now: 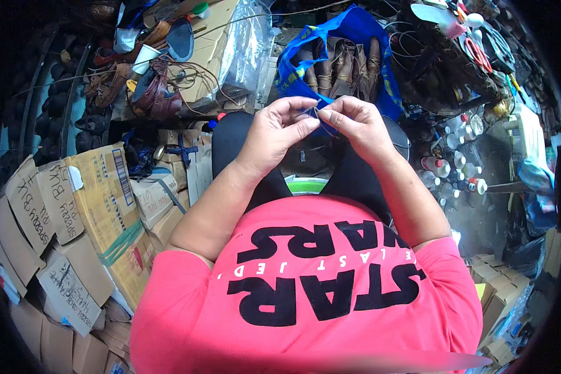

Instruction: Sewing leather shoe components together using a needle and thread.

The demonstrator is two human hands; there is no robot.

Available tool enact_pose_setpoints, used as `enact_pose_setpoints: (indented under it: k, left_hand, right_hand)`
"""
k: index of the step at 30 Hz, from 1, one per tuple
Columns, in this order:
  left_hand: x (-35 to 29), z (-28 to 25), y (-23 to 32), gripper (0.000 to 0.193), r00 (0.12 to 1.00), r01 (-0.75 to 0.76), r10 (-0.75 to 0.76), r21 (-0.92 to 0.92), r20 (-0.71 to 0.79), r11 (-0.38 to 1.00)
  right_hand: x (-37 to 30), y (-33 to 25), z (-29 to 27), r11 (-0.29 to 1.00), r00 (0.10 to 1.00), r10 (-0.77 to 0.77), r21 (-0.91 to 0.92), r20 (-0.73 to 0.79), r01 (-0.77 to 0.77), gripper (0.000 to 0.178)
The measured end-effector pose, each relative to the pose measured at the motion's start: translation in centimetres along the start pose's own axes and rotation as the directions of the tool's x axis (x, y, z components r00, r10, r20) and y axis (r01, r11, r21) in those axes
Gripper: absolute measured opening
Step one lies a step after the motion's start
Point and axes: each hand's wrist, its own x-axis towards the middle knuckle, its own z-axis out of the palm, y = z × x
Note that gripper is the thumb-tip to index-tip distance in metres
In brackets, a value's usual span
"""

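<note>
Both hands are raised close together above my lap, fingertips almost meeting. A thin dark strand [325,128], like thread or cord, loops and hangs between them. My left hand [283,124] pinches one part of it between thumb and fingers. My right hand [353,120] pinches another part, thumb pressed to the forefinger. Whether a needle is also in the fingers is too small to tell. Just beyond the hands, a blue bag [389,81] stands open. Several long brown pieces [346,75], bound with bands, stand in it.
At the far left, maroon leather pieces [159,93] lie among cords and a white cup [146,55]. Cardboard boxes [109,206] crowd my left side. Several bottles [439,167] stand on the floor at right. Tools and red-handled scissors [474,53] lie at the far right.
</note>
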Motion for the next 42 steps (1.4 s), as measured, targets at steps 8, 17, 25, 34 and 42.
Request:
enact_pose_setpoints:
  k: [8, 17, 25, 34, 42]
  left_hand:
    - [0.0, -1.6, 0.9, 0.014, 0.995, 0.000, -0.049, 0.519, 0.082, 0.855]
    - [0.3, -4.1, 1.7, 0.018, 0.962, 0.158, -0.219, 0.322, 0.162, 0.934]
    - [-0.2, -5.9, 1.4, 0.018, 0.909, 0.338, -0.307, -0.071, 0.281, 0.938]
    - [0.7, -5.9, -0.4, 0.026, 0.995, -0.027, 0.011, 0.163, 0.097, 0.986]
    - [1.2, -4.7, 1.4, 0.018, 0.880, -0.473, 0.370, 0.607, 0.297, 0.638]
  right_hand:
    - [0.2, 0.3, -0.1, 0.980, 0.999, 0.002, -0.197, 0.038, 0.005, 0.015]
    - [0.1, 0.2, 0.8, 0.985, 0.998, -0.047, -0.167, 0.037, 0.052, 0.026]
    - [-0.1, -0.6, 2.7, 0.980, 0.999, 0.034, -0.198, 0.022, -0.029, 0.016]
    - [0.3, 0.1, 2.5, 0.978, 0.999, 0.049, -0.204, -0.016, -0.051, 0.016]
    - [0.1, 0.0, 2.5, 0.950, 0.995, 0.078, -0.299, -0.070, -0.095, 0.012]
